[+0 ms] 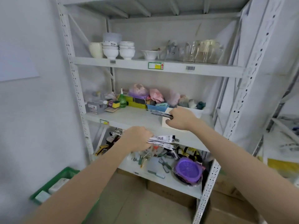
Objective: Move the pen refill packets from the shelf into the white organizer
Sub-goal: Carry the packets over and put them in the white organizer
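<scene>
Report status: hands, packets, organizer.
Left hand grips packet bundle below middle shelf edge. Right hand pinches packets at organizer. Nothing blocking.

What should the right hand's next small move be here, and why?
Probably lower and release: the right hand pinches a pen refill packet right over the white organizer on the middle shelf, so letting it drop in looks due. The left hand grips a bundle of packets waiting below.
</scene>
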